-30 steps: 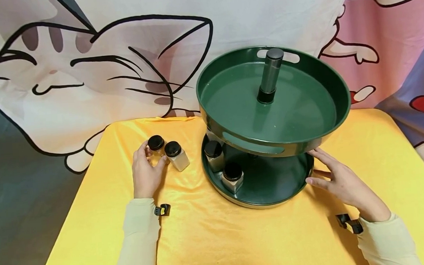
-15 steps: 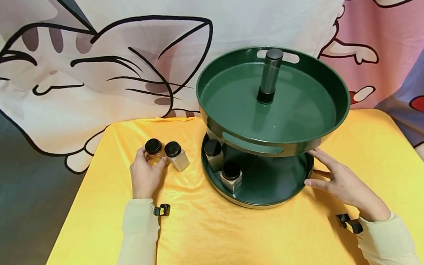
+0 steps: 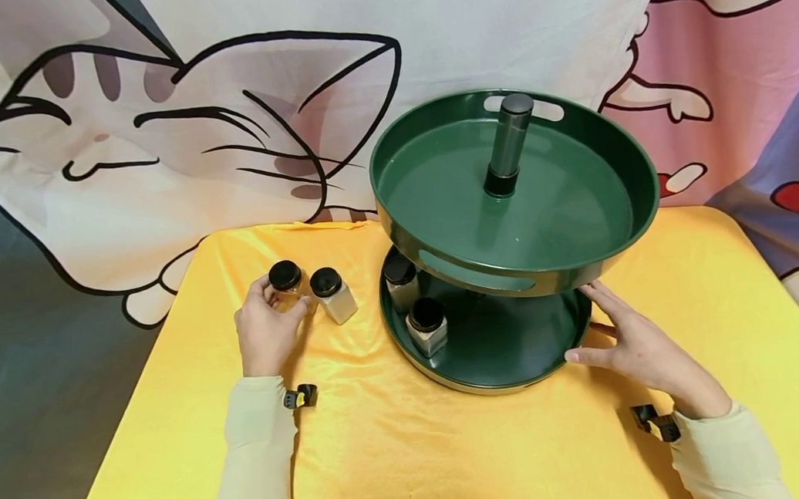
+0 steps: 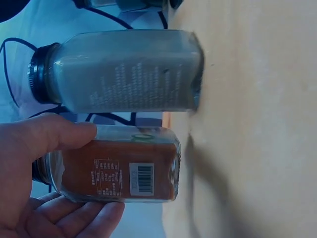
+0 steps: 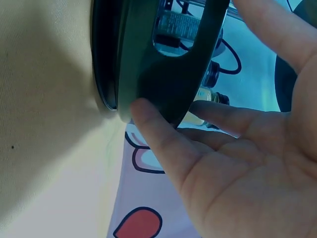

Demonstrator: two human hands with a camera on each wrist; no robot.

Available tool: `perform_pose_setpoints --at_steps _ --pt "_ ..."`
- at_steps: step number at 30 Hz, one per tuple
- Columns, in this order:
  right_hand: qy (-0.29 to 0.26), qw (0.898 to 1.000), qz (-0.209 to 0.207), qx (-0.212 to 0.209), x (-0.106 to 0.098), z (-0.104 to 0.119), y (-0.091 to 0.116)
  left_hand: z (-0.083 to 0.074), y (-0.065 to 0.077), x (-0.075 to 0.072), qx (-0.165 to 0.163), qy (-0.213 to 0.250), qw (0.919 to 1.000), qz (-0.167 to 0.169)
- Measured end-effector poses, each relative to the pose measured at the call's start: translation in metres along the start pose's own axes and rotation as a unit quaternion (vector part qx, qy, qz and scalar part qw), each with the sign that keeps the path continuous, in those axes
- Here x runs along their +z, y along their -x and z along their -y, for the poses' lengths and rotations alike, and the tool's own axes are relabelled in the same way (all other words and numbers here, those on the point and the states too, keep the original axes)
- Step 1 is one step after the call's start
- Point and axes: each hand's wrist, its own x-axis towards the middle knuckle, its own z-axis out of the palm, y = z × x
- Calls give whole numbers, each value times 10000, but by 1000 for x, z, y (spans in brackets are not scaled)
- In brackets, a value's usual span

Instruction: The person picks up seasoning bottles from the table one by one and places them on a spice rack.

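My left hand [image 3: 266,332] pinches a square glass jar with a black lid and orange-brown powder [image 4: 114,171] between thumb and fingers. In the left wrist view its base looks slightly off the cloth. Beside it stands a similar jar of pale powder [image 3: 334,300], untouched. At the right, my right hand [image 3: 646,344] touches the rim of the lower round green tray [image 3: 512,361] of a two-tier stand, fingers mostly extended; a fingertip [image 5: 143,109] rests on the rim in the right wrist view. Black-lidded jars stand on this tray, including a front jar [image 3: 427,329] and one behind it [image 3: 402,284].
The larger upper green tray [image 3: 450,176] overhangs the lower one and hides its back part. A dark post [image 3: 510,145] rises through it. Yellow cloth [image 3: 414,457] covers the table; a printed cat curtain [image 3: 227,169] hangs behind.
The lower tray has turned, its front jar moving left and back. My right thumb has slid left along the rim. My left hand and its jar have shifted slightly left, away from the pale jar.
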Motion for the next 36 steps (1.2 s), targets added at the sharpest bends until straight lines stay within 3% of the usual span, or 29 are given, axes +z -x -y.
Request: perform_pose_setpoints --at_steps 6,21,36 --pt "5 9999 -17 -103 4 0 0 -8 1 -11 -96 -39 9998 -147" --pt "10 10000 17 -97 2 1 1 -42 13 -32 230 -163 9983 -508" --pt "404 9991 17 101 -3 5 4 -69 31 -49 891 -232 9941 -576"
